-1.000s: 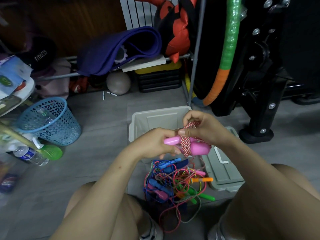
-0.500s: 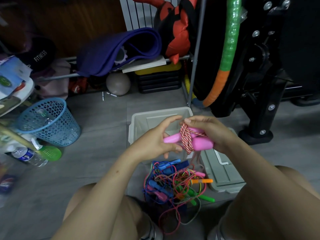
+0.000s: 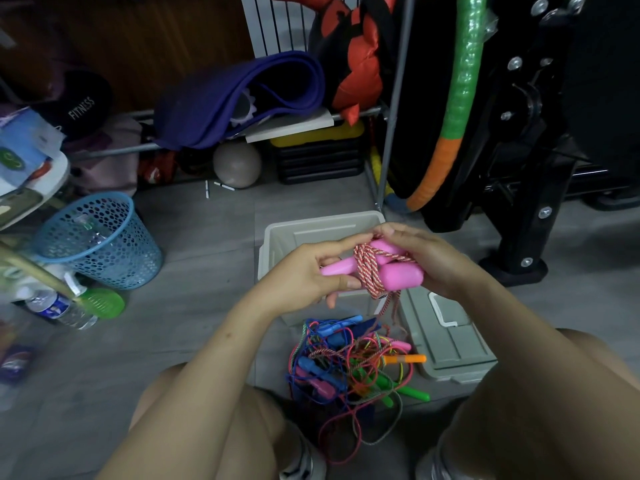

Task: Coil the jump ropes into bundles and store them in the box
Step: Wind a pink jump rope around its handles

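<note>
Head view is showing both forearms reaching forward from between the bent knees, meeting above the open pale grey plastic box on the floor. The left hand is curling around the narrow end of a pink plastic jump-rope handle, thumb lying underneath. The right hand is cupping the thick ends of the pink handles, fingertips pinching the red-and-white braided rope wound around them. A tangled pile of coloured jump ropes is lying on the floor below, beside the grey box lid.
</note>
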